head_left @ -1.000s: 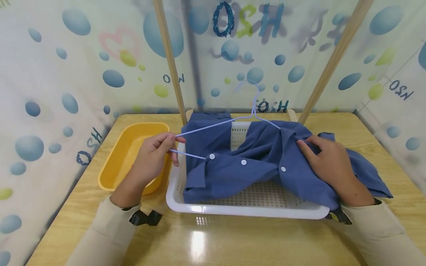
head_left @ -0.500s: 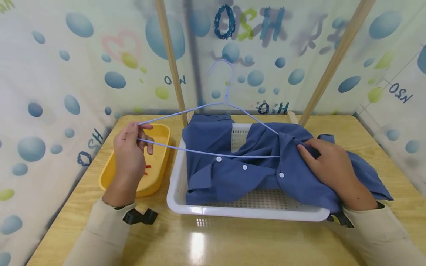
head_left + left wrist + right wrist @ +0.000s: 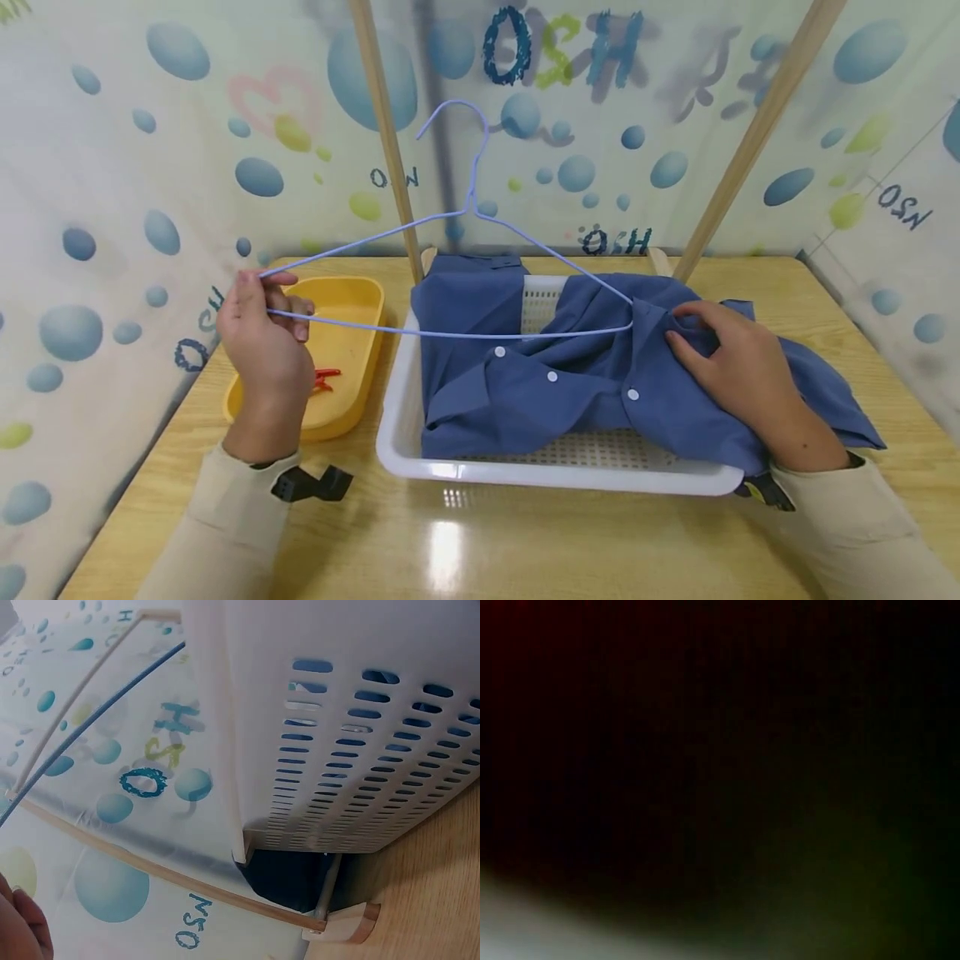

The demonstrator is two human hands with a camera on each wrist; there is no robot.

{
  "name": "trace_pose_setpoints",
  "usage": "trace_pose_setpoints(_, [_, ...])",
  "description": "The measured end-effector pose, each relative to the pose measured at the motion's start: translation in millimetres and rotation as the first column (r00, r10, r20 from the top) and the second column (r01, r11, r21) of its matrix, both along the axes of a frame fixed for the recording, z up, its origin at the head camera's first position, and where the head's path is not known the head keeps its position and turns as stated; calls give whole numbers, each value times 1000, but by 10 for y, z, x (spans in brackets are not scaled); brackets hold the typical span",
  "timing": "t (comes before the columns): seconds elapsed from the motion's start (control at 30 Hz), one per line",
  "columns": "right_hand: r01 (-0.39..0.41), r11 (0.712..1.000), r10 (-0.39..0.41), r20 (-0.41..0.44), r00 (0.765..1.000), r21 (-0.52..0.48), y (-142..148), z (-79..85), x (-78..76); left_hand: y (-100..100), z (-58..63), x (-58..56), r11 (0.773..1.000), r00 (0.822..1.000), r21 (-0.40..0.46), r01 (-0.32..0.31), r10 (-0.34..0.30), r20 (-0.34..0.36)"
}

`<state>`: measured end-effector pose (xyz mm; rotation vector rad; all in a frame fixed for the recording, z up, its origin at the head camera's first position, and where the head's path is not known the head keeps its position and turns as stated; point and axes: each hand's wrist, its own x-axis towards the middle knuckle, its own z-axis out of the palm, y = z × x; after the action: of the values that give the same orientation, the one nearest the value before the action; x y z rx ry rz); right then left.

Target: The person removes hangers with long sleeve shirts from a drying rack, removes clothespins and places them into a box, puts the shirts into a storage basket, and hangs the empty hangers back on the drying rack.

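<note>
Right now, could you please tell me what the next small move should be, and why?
Probably ease the hanger slightly further left with the left grip while the right grip steadies the blue shirt: over the last second the hanger has slid left out of the cloth, and its right corner now appears right at the shirt's edge.

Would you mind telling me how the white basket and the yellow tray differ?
The white basket is larger than the yellow tray. The basket has rows of slots, while the tray's visible surfaces look solid. The basket has a blue shirt draped over it; the tray holds small red items. Both rest on the wooden table.
</note>
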<state>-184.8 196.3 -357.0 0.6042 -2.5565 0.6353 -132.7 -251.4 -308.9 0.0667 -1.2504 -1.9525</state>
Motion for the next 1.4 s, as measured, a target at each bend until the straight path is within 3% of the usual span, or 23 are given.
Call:
trace_pose_setpoints(0.23, [3,1000,-2,27,1000,-5,-2,-6,5,-45,19,27,997,997,76,-24,30,-69])
trace_pose_setpoints(0.4, [32,998,-33,-15,999,-46,-1,-14,2,-29,66,45,995,992,86,41,-31,-120])
trace_pose_setpoints(0.57, [34,971,-44,-38,998,-235,8,21,48,95,86,91,993,992,73,97,-90,-90])
trace_pose_setpoints(0.67, [-15,929,7,-22,1000,-371,1,99,98,169,108,102,990,990,40,133,-131,-56])
trace_pose_setpoints(0.73, [-64,909,72,4,997,-411,-12,170,146,212,120,106,987,987,23,157,-156,-40])
trace_pose_setpoints(0.97, [-297,881,343,65,937,-369,-52,300,312,320,97,147,984,985,-19,175,-175,16])
trace_pose_setpoints(1.2, [-311,904,362,139,922,-292,-123,332,379,390,88,144,977,977,-20,211,-211,2])
trace_pose_setpoints(1.33, [-292,887,363,148,920,-359,-112,315,380,420,51,159,974,976,-63,219,-218,23])
trace_pose_setpoints(1.4, [-259,881,335,133,933,-396,-100,312,368,432,36,158,967,972,-107,232,-229,42])
